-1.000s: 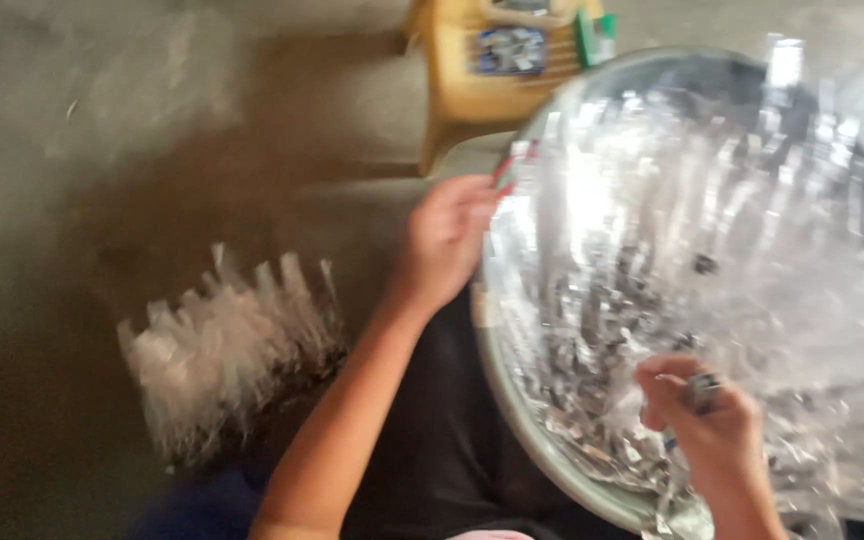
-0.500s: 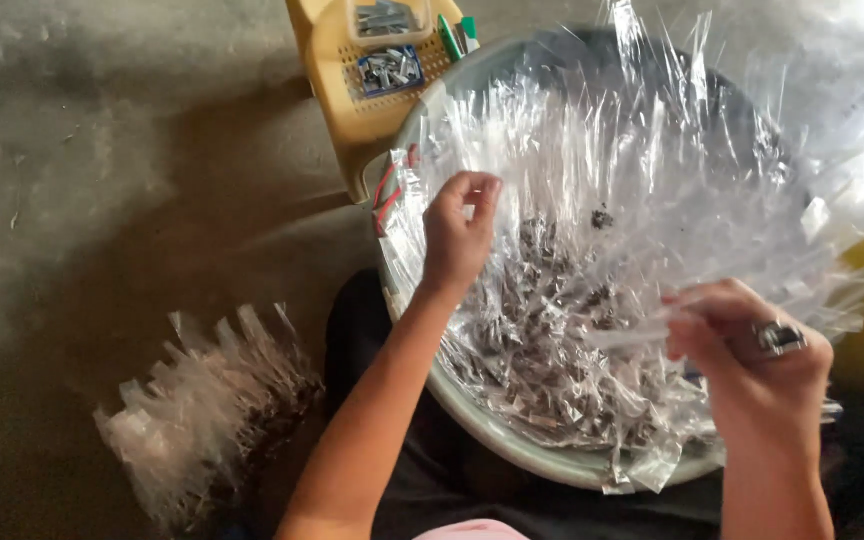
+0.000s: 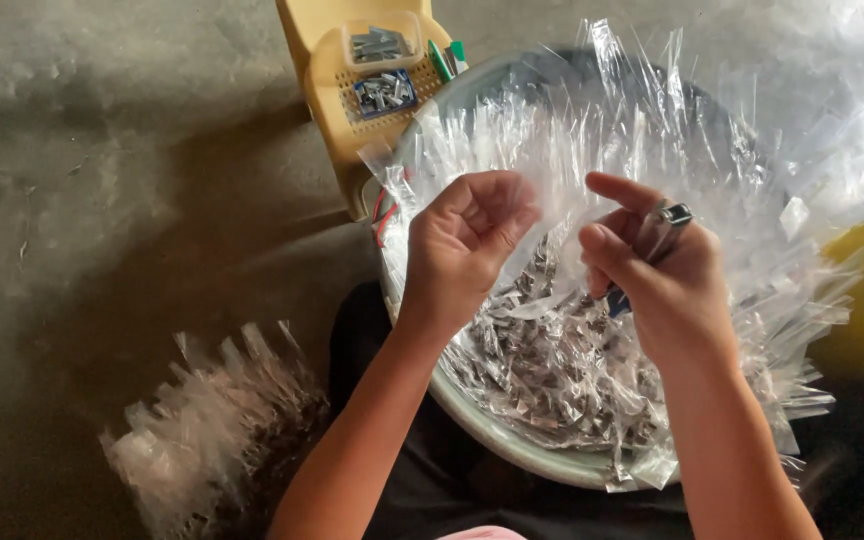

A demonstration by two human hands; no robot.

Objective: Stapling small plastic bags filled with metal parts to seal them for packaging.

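Head view: left hand (image 3: 467,245) curled, fingertips pinching a clear plastic sleeve (image 3: 552,215) above the basin (image 3: 492,430). Right hand (image 3: 657,275) pinches the same sleeve's other edge and grips a small dark metal piece (image 3: 674,213), mostly hidden behind fingers. Sleeve outline hard to separate from the clear film heaped in the basin. Basin rim partly covered; small grey parts (image 3: 542,365) inside, blurred through plastic. Pile of filled sleeves (image 3: 217,425) on floor, left. Yellow stool (image 3: 342,90) with parts trays, cut off at top.
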